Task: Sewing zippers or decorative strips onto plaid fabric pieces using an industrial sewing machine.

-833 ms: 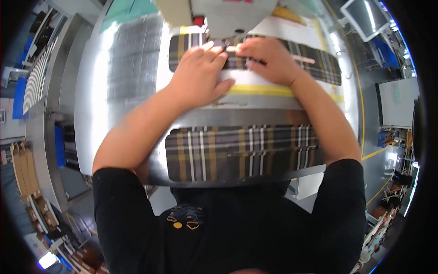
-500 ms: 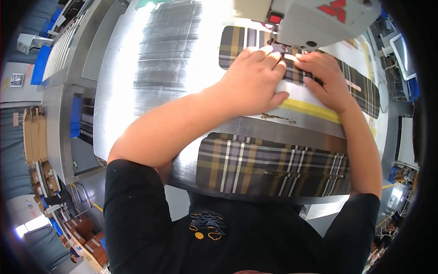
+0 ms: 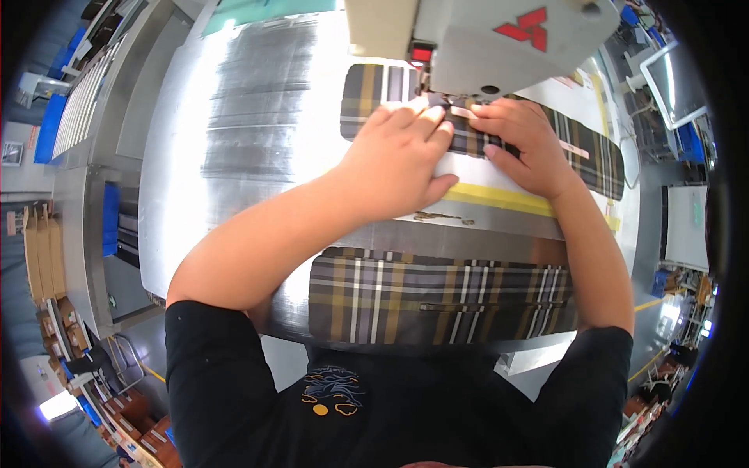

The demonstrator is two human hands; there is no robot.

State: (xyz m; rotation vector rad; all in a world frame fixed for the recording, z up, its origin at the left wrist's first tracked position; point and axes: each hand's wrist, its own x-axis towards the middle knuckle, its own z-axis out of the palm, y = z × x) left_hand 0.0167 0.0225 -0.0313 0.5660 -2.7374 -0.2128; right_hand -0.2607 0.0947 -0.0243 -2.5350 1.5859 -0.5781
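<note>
A plaid fabric panel in grey, tan and white lies under the head of a white sewing machine. My left hand rests palm down on its near edge, fingers stretched towards the needle area. To the right, my right hand lies on the same panel, its fingers extended and thumb apart. Between the hands, a short pale strip shows on the cloth. The needle area is partly hidden by my fingertips. Nearer my body, a second plaid panel with a slit-like line lies flat.
Yellow tape runs along the machine bed in front of my hands. The shiny metal tabletop extends left. A metal cabinet stands beyond its left edge, and a screen is at the far right.
The whole view has shifted, so everything appears slightly lower and further left. Both hands keep their places on the panel beside the needle area, with no clear movement of the cloth.
</note>
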